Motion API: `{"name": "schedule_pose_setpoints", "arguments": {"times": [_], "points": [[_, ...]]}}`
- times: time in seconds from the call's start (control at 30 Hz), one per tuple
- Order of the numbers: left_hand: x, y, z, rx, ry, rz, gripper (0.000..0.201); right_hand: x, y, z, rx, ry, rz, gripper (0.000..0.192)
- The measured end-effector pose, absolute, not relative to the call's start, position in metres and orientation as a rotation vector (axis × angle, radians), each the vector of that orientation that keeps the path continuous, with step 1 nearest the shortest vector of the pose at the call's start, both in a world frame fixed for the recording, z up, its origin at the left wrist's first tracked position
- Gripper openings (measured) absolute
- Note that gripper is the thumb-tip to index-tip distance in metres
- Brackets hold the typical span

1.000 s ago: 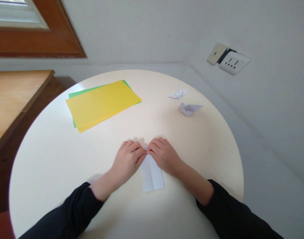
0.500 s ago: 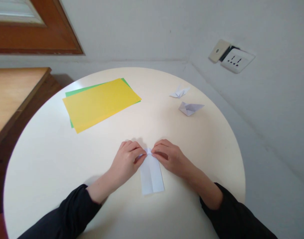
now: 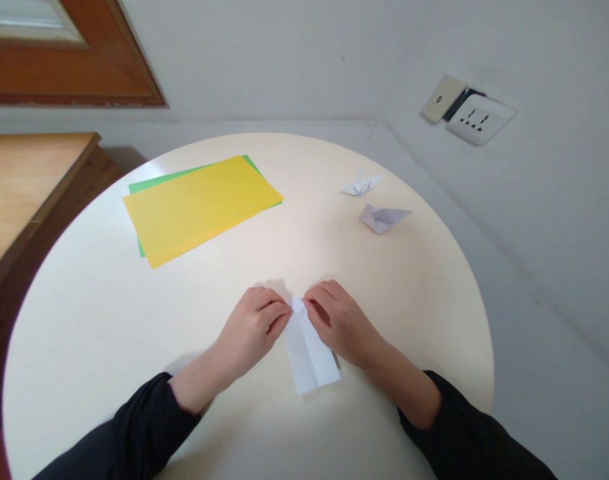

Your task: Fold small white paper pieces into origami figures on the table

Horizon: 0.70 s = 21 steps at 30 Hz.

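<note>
Between my hands is a narrow strip of folded white paper (image 3: pixel 312 357), creased lengthwise down its middle. Its far end is bunched into small folds, partly hidden by my fingers. My left hand (image 3: pixel 257 320) pinches the far left corner between thumb and forefinger. On the other side my right hand (image 3: pixel 342 320) pinches the far right corner the same way. The near end of the paper lies free, pointing toward me and slightly to the right.
A yellow sheet (image 3: pixel 202 213) lies over a green sheet (image 3: pixel 142 183) at the back left of the round white table (image 3: pixel 94 313). At the back right stand a small white folded paper bird (image 3: pixel 362 186) and a white folded paper boat-like shape (image 3: pixel 382 219). A wall socket (image 3: pixel 479 120) is beyond.
The near end of the folded paper has swung to the right. My fingers have shifted slightly at its far end, still pinching both corners.
</note>
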State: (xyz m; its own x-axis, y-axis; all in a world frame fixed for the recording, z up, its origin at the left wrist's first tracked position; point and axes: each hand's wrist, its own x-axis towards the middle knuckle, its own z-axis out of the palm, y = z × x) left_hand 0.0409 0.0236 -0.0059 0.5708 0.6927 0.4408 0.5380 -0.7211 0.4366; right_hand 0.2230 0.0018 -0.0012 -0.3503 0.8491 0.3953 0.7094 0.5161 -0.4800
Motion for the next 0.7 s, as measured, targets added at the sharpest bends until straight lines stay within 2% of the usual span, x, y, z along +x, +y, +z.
{"name": "schedule_pose_setpoints", "arguments": {"times": [0.4,0.7], "points": [[0.043,0.021,-0.006,2.565,1.031,0.855,0.016,0.220,0.001,-0.007,-1.326,-2.109,0.237,0.009],[0.043,0.020,0.005,2.253,1.244,0.751,0.011,0.222,0.004,-0.007,-1.408,-2.009,0.401,0.014]]}}
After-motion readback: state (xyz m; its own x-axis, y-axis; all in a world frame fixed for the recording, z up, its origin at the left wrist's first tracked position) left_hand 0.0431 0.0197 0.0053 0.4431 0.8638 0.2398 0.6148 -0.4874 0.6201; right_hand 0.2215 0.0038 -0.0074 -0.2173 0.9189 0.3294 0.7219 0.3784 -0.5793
